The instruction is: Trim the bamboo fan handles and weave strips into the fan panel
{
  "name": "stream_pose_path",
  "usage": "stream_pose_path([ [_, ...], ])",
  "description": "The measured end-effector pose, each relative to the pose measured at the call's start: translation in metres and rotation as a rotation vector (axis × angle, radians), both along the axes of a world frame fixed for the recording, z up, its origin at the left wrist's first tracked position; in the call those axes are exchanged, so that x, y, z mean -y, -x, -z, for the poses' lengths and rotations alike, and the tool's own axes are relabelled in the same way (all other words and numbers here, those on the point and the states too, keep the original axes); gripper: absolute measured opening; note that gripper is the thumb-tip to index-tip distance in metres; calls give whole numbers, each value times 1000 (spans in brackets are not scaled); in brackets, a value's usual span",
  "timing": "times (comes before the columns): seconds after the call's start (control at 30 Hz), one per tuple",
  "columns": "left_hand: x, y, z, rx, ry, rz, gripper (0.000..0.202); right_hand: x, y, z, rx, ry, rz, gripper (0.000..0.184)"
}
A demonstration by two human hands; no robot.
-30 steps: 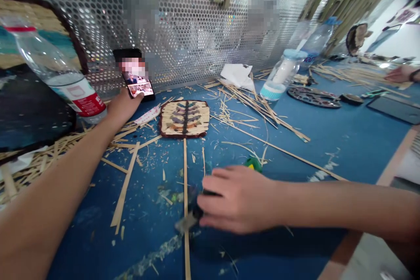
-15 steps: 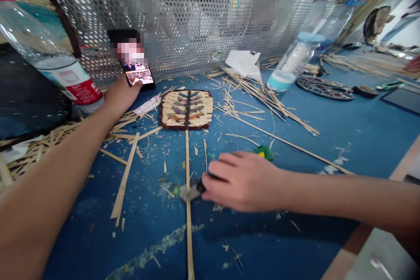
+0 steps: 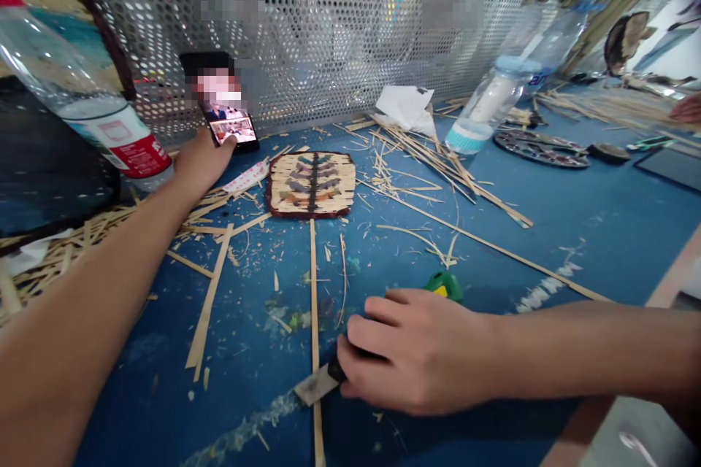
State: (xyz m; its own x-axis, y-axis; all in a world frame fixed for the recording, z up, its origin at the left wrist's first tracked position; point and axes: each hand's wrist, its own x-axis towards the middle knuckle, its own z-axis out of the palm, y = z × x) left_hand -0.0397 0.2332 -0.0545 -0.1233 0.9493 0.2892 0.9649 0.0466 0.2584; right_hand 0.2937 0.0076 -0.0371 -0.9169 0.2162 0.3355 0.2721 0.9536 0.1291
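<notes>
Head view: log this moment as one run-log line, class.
left hand: thumb on phone; right hand: gripping knife; knife: over pale strip; painted panel: on table

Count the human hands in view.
3: left hand holding black rectangular smartphone; right hand gripping black-handled silver blade; co-worker's hand, cropped at right edge. Others may be hidden.

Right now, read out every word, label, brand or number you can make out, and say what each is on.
No text reads for certain.
Far bottle: blue letters, partly hidden, too blurred.
Red-and-white bottle label: white characters, too blurred.
Phone: nothing legible on its screen.
</notes>
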Motion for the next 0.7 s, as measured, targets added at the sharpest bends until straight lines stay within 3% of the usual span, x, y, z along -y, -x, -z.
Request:
stream_pose_path([
  [0.17,-2,1,1,29,-38,-72,63,-2,-1,-1,25,9,198,31],
  [0.33,-2,1,1,31,-39,-86,62,6,1,-1,13,24,-35,25],
  [0.5,-4,1,2,42,-34,-118,59,-10,-3,-1,27,7,168,31],
  [0.7,-8,4,4,61,-32,-116,49,1,-2,-2,12,23,-10,29],
])
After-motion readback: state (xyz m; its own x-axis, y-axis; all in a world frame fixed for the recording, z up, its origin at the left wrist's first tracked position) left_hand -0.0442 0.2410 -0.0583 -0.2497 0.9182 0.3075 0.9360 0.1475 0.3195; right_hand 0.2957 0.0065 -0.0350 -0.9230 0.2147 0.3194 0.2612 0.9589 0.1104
